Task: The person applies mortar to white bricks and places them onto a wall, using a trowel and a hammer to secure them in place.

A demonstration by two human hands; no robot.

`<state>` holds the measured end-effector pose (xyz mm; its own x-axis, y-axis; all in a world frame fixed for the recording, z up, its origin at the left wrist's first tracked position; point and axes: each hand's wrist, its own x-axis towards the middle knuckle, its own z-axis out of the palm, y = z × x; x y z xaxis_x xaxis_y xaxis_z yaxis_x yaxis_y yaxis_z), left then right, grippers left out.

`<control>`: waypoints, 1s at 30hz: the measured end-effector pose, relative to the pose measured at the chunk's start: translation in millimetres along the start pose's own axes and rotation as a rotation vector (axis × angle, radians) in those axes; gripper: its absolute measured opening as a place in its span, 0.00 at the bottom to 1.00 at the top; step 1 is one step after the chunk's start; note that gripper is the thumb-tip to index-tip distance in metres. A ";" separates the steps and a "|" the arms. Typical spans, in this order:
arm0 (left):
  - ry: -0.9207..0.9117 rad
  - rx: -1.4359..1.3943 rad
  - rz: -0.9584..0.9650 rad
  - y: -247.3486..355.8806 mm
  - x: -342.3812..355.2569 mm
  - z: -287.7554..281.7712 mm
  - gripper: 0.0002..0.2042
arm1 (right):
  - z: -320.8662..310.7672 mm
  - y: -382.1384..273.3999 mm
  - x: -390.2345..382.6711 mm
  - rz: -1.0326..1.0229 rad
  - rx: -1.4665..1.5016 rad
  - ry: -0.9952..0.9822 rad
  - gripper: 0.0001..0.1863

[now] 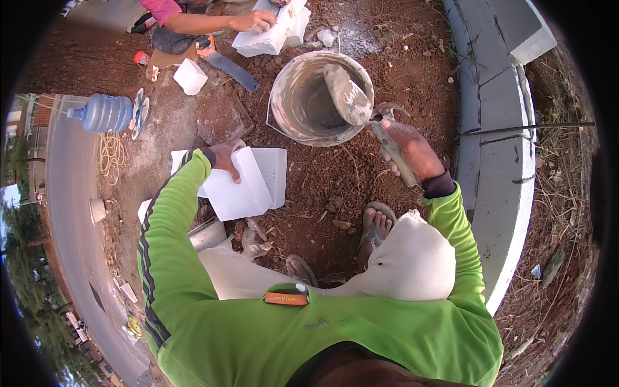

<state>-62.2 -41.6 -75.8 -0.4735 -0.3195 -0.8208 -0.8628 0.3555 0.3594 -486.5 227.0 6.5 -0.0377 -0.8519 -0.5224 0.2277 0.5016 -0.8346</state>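
Observation:
My right hand [412, 149] is closed round the wooden handle of a trowel [347, 95]. The trowel's blade, smeared with grey mortar, reaches over the rim of a bucket [284, 122] coated with the same mortar. My left hand [225, 160] grips the upper edge of a white block [242, 190], its thumb lying on the face and some fingers hidden behind. Another pale block [274, 174] shows just behind and to the right of this one.
A low grey block wall [496, 174] with protruding rods [554, 127] runs along the right. Ahead, another person's hand [255, 21] rests on a white block [274, 35]. A handsaw [232, 69], small block piece [190, 76] and blue water jug [106, 113] lie at left.

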 end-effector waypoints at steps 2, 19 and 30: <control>0.089 0.126 0.144 -1.5 -29.1 10.5 0.53 | 0.1 -2.0 0.1 -0.011 0.027 -0.062 0.23; 1.213 -0.610 0.103 28.0 -114.1 115.1 0.47 | 153.7 39.1 72.5 -0.903 -0.538 -0.233 0.19; 1.218 -0.554 0.081 27.0 -102.3 98.6 0.54 | 179.2 66.1 84.4 -1.118 -0.916 0.056 0.20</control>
<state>-19.6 87.4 -25.9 -0.1311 -0.9911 0.0225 -0.6457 0.1026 0.7567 -300.3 161.3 -61.4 0.1818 -0.8594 0.4779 -0.6365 -0.4733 -0.6090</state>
